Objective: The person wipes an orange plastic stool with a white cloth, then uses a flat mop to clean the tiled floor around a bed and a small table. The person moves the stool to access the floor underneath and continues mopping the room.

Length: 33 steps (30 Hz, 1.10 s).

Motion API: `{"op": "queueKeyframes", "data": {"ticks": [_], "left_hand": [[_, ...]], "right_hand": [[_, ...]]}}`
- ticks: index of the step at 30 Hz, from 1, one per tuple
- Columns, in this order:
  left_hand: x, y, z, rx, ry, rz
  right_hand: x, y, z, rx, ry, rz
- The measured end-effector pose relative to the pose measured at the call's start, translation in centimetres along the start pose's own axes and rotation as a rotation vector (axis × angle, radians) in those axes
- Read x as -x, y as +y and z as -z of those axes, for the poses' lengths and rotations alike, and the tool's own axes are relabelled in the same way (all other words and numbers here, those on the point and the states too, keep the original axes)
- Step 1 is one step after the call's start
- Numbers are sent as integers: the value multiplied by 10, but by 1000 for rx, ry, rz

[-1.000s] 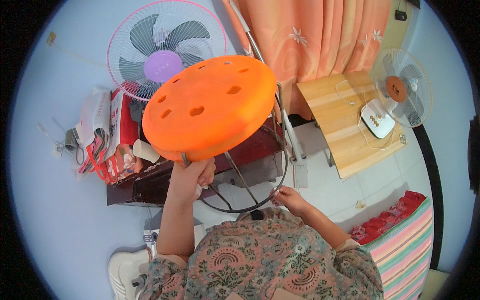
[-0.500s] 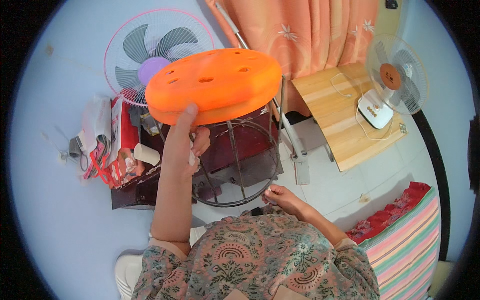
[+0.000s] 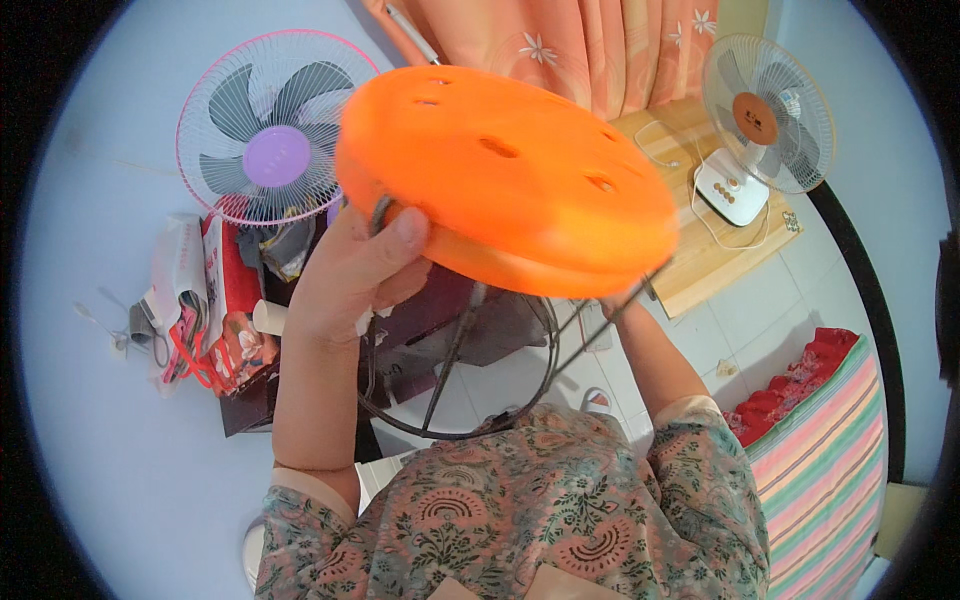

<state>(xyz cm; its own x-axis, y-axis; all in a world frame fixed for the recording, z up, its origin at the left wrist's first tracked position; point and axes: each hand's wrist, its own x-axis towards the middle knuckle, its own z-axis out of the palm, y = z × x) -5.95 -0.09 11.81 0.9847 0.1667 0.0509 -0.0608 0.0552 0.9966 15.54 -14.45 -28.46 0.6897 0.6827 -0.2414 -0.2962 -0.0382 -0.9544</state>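
Observation:
I hold up a stool with a round orange plastic seat (image 3: 520, 190) and a dark metal frame (image 3: 455, 360). The seat top has several slots and tilts down to the right. My left hand (image 3: 385, 255) grips the seat's left edge, thumb on the orange rim beside a metal leg, with a small white scrap showing under the fingers. At the seat's right underside is my right hand (image 3: 618, 308), close to a metal leg; its fingers are hidden by the seat.
A purple-centred fan (image 3: 275, 155) stands at left above bags (image 3: 215, 300) and a dark red table (image 3: 250, 405). A small white fan (image 3: 755, 120) sits on a wooden table (image 3: 650, 285) at right. A striped cushioned piece (image 3: 820, 450) lies lower right; orange curtains (image 3: 590, 60) hang behind.
The stool has turned and moved right, its seat now tilting down rightward. My right hand has gone from the bottom ring up to the seat's right side. The left hand keeps its hold.

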Motion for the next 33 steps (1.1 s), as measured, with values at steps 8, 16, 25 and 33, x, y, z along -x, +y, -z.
{"op": "queueKeyframes", "data": {"ticks": [8,16,25,33], "left_hand": [[-21,4,-31,19,-360,169],[-38,18,-61,-44,-501,158],[-48,13,-69,-15,-529,156],[-54,3,-52,106,-605,213]], "right_hand": [[-3,-29,-13,78,107,-6],[13,-36,9,-39,229,-8],[16,-57,32,-84,365,20],[55,-63,54,-193,461,-3]]}}
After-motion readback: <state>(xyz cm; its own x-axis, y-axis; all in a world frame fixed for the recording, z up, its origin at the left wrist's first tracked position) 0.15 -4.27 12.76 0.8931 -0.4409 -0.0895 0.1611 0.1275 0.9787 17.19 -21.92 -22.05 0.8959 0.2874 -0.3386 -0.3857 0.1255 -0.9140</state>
